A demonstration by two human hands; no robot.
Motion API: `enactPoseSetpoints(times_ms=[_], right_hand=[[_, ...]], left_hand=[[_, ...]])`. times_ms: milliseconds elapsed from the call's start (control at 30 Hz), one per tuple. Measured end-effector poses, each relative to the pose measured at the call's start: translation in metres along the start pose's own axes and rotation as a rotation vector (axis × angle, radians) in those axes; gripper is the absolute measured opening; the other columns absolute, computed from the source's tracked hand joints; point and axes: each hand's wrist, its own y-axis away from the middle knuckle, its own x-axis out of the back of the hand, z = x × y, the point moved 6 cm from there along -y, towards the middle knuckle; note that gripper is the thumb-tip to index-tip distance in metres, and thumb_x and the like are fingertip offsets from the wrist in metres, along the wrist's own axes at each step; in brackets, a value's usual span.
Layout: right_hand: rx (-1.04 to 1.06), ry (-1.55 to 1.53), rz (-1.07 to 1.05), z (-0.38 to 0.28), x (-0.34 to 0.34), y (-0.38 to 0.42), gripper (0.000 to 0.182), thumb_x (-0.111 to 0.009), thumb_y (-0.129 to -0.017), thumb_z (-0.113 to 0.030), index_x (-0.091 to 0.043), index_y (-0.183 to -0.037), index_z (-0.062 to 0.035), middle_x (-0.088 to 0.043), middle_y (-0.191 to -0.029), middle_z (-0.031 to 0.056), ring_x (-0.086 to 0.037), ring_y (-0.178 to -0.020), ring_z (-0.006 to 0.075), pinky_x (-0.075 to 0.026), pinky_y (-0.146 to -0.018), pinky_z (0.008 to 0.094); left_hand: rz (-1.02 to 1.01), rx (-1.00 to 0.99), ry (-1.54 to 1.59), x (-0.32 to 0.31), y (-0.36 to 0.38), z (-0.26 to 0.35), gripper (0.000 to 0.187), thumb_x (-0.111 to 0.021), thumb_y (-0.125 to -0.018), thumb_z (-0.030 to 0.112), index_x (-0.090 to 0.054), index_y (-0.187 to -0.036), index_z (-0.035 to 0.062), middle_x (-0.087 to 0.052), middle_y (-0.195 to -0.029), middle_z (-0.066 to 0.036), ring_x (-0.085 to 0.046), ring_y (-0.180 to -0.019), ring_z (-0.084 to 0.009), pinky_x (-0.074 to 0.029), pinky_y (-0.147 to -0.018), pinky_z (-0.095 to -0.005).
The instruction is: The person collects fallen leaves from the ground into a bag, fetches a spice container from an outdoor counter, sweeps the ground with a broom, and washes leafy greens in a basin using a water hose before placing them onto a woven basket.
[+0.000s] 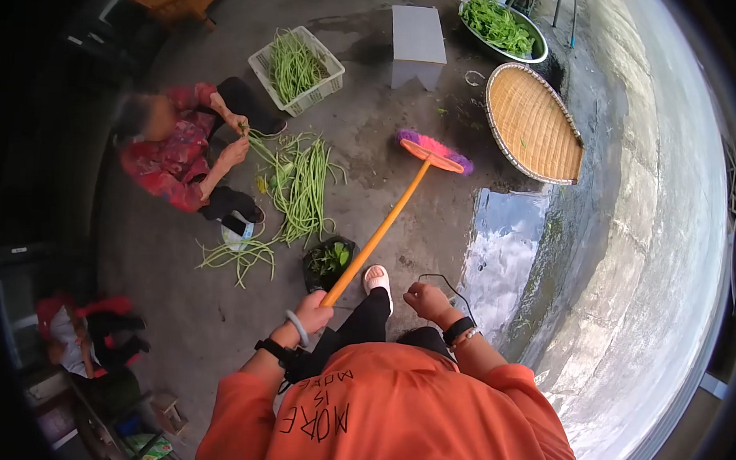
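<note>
My left hand (312, 313) is wrapped round the top of a broom's orange handle. The broom (382, 229) slants away from me, its pink and purple bristle head (433, 153) on the concrete floor. In front of my waist, my right hand (429, 302) is curled closed, apart from the broom. A thin black cord (447, 280) loops beside it, and whether the fingers hold anything is hidden. Near the handle stands a black bag (329, 259) with green leaves inside.
A seated person (172, 146) at left handles long green beans beside a bean pile (305, 187). Beyond are a bean crate (296, 71), a white box (419, 45), a basin of greens (505, 32) and a woven bamboo tray (534, 122). Water (501, 251) lies along the right wall.
</note>
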Motion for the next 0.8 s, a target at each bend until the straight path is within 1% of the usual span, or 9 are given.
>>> enactPoseSetpoints(times_ms=[33,67,100,200,367,500,567,633,800], right_hand=[[-0.034,0.042,0.055,0.01,0.007,0.001,0.027,-0.051,-0.079,-0.026,-0.06,-0.083,-0.0005,-0.06,-0.062,0.0149,-0.06,-0.05,0.0212,-0.048,-0.053,0.0327],[-0.17,0.01,-0.008,0.029,0.01,0.002,0.03,-0.051,-0.076,-0.03,-0.061,-0.089,-0.0049,-0.062,-0.083,0.0169,-0.059,-0.08,0.0319,-0.046,-0.073,0.0393],[-0.131,-0.016,0.088,0.048,0.012,0.004,0.027,-0.05,-0.079,-0.026,-0.06,-0.083,-0.0009,-0.06,-0.06,0.0134,-0.059,-0.047,0.0216,-0.048,-0.053,0.032],[-0.26,-0.013,0.115,0.088,0.025,0.023,0.025,-0.049,-0.078,-0.02,-0.06,-0.083,0.0018,-0.06,-0.061,0.0126,-0.06,-0.047,0.0214,-0.048,-0.048,0.0299],[-0.371,-0.291,0.238,0.101,0.062,0.052,0.022,-0.049,-0.078,-0.015,-0.058,-0.082,0.0042,-0.058,-0.062,0.0119,-0.059,-0.05,0.0187,-0.049,-0.045,0.0297],[-0.463,-0.454,0.322,0.108,0.091,0.049,0.021,-0.051,-0.078,-0.013,-0.058,-0.085,0.0052,-0.056,-0.061,0.0098,-0.055,-0.049,0.0164,-0.048,-0.044,0.0286],[-0.47,-0.468,0.258,0.098,0.104,0.035,0.021,-0.051,-0.079,-0.014,-0.058,-0.086,0.0048,-0.055,-0.061,0.0094,-0.055,-0.05,0.0168,-0.048,-0.044,0.0281],[-0.459,-0.51,0.255,0.09,0.127,0.02,0.021,-0.051,-0.079,-0.014,-0.057,-0.087,0.0049,-0.056,-0.062,0.0093,-0.056,-0.051,0.0166,-0.048,-0.045,0.0282],[-0.486,-0.563,0.313,0.122,0.187,-0.005,0.022,-0.05,-0.079,-0.013,-0.057,-0.089,0.0058,-0.057,-0.067,0.0093,-0.056,-0.053,0.0161,-0.049,-0.047,0.0287]], left_hand=[[0.018,0.077,-0.046,0.02,0.031,-0.02,0.013,-0.049,-0.07,0.011,-0.049,-0.081,0.0035,-0.048,-0.057,-0.002,-0.047,-0.046,-0.0114,-0.037,-0.041,-0.0265],[-0.001,0.118,-0.084,0.037,0.06,-0.045,0.018,-0.049,-0.072,0.012,-0.052,-0.088,0.0045,-0.05,-0.059,-0.002,-0.049,-0.047,-0.0109,-0.039,-0.043,-0.0259],[0.054,0.188,-0.189,0.047,0.084,-0.067,0.023,-0.05,-0.074,0.014,-0.053,-0.095,0.0047,-0.052,-0.063,-0.004,-0.052,-0.055,-0.0119,-0.043,-0.05,-0.0263],[0.087,0.122,-0.315,0.062,0.112,-0.122,0.028,-0.053,-0.077,0.021,-0.053,-0.1,0.0044,-0.06,-0.081,-0.012,-0.058,-0.079,-0.0225,-0.044,-0.069,-0.0336],[-0.01,0.261,-0.591,0.075,0.03,-0.098,0.034,-0.052,-0.076,0.033,-0.056,-0.095,0.0047,-0.06,-0.088,-0.018,-0.057,-0.084,-0.0337,-0.044,-0.072,-0.0382],[-0.064,0.274,-0.583,0.053,-0.093,0.062,0.038,-0.051,-0.075,0.029,-0.054,-0.094,-0.0035,-0.06,-0.084,-0.019,-0.059,-0.081,-0.0311,-0.046,-0.068,-0.0385],[-0.023,0.008,-0.595,0.037,-0.175,0.115,0.039,-0.05,-0.076,0.028,-0.052,-0.097,-0.0053,-0.06,-0.079,-0.017,-0.059,-0.071,-0.0282,-0.046,-0.062,-0.0379],[-0.003,0.049,-0.502,0.017,-0.172,0.199,0.039,-0.051,-0.076,0.029,-0.053,-0.097,-0.0043,-0.06,-0.083,-0.018,-0.059,-0.074,-0.0304,-0.046,-0.066,-0.0387],[0.009,0.086,-0.741,0.056,-0.136,0.164,0.04,-0.05,-0.076,0.034,-0.055,-0.096,0.0002,-0.059,-0.09,-0.02,-0.057,-0.085,-0.0341,-0.044,-0.074,-0.0388]])
